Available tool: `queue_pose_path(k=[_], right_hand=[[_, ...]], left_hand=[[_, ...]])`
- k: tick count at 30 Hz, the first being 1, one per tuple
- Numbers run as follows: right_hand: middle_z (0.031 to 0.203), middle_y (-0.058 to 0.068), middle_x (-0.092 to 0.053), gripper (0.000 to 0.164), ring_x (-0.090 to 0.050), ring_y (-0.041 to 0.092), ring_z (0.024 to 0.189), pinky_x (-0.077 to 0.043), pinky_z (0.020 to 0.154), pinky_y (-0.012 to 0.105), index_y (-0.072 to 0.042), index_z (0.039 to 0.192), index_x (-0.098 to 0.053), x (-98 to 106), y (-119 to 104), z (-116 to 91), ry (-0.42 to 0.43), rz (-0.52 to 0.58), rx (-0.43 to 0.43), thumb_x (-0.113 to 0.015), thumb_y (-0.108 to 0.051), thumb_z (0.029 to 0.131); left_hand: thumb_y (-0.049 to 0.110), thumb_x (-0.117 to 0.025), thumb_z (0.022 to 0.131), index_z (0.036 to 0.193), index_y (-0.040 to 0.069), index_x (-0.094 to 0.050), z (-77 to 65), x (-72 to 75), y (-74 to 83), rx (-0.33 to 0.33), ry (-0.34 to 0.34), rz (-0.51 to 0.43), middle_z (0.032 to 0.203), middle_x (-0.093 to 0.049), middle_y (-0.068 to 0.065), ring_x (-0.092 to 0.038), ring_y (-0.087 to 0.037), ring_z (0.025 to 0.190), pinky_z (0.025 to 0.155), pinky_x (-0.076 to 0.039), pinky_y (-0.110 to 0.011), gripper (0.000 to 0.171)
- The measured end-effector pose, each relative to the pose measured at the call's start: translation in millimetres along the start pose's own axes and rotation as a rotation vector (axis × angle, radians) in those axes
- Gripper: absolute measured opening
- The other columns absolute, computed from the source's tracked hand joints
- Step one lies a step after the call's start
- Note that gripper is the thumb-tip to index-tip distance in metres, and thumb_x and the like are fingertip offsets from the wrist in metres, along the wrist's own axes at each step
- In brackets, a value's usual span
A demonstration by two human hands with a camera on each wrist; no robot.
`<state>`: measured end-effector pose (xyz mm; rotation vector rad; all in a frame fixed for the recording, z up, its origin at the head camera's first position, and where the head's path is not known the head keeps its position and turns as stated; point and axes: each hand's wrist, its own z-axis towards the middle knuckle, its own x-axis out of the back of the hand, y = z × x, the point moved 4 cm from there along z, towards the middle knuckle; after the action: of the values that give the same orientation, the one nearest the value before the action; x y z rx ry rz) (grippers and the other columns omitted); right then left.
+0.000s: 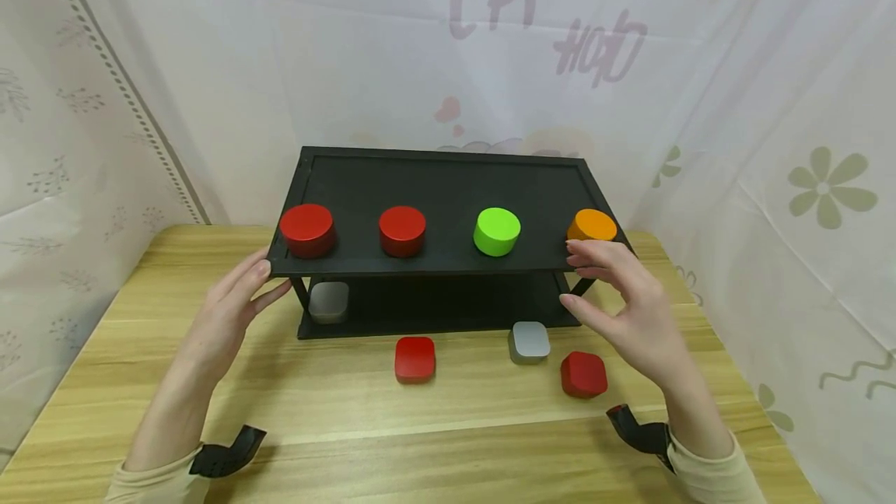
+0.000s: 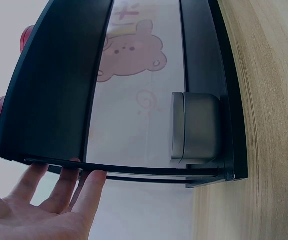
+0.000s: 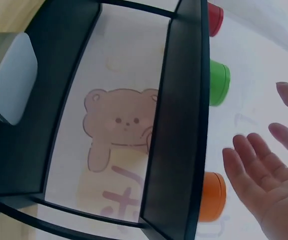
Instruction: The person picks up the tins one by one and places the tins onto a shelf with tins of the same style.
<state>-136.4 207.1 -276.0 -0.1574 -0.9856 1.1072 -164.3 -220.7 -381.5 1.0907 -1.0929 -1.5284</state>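
A black two-tier shelf stands on the table. Its top carries two red round blocks, a green round block and an orange round block. A grey rounded-square block sits at the left end of the lower tier, also visible in the left wrist view. My left hand holds the shelf's left front corner, thumb at the top edge and fingers against the side frame. Loosely spread, the right hand hovers by the orange block, holding nothing; the right wrist view shows a gap between them.
On the wooden table before the shelf lie a red square block, a grey square block and a darker red one near the right forearm. A printed white cloth hangs behind and at both sides.
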Motion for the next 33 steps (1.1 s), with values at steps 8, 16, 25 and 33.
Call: queue_pose_path(k=[8,16,25,33], right_hand=[[0.116,0.01,-0.06,0.064,-0.06,0.008,0.102,-0.05,0.088,0.018,-0.004,0.126,-0.057,-15.5,8.1,-6.0,-0.086,-0.006,0.023,-0.079,0.005,0.067],[0.118,-0.001,-0.062,0.059,-0.062,0.014,0.104,-0.05,0.09,0.02,-0.012,0.127,-0.057,-31.8,25.7,-13.5,-0.147,0.024,0.01,-0.08,-0.007,0.072],[0.114,0.002,-0.063,0.051,-0.061,0.012,0.104,-0.05,0.09,0.017,-0.012,0.121,-0.059,-53.4,1.1,-7.7,-0.216,0.11,-0.017,-0.075,0.002,0.075],[0.123,-0.007,-0.059,0.047,-0.059,0.01,0.108,-0.052,0.09,0.026,-0.024,0.126,-0.056,-82.8,28.7,-15.9,-0.301,0.087,-0.069,-0.072,-0.018,0.083]], left_hand=[[0.014,-0.038,0.102,0.137,0.0,-0.046,0.1,0.1,-0.3,0.007,0.004,0.004,0.129,-0.057,0.005,-0.049,-0.003,0.123,0.098,-0.047,-0.019,0.039],[0.014,-0.038,0.102,0.136,-0.001,-0.046,0.0,0.2,0.0,0.002,0.001,0.002,0.128,-0.057,0.004,-0.049,-0.003,0.123,0.099,-0.047,-0.02,0.038],[0.014,-0.037,0.102,0.136,-0.002,-0.046,-0.1,-0.1,1.2,0.001,-0.006,0.007,0.129,-0.057,0.003,-0.048,-0.004,0.124,0.1,-0.046,-0.02,0.038],[0.016,-0.038,0.102,0.136,0.0,-0.046,-0.1,-0.3,1.4,0.01,0.0,0.018,0.13,-0.055,0.005,-0.047,-0.003,0.124,0.098,-0.046,-0.019,0.039]])
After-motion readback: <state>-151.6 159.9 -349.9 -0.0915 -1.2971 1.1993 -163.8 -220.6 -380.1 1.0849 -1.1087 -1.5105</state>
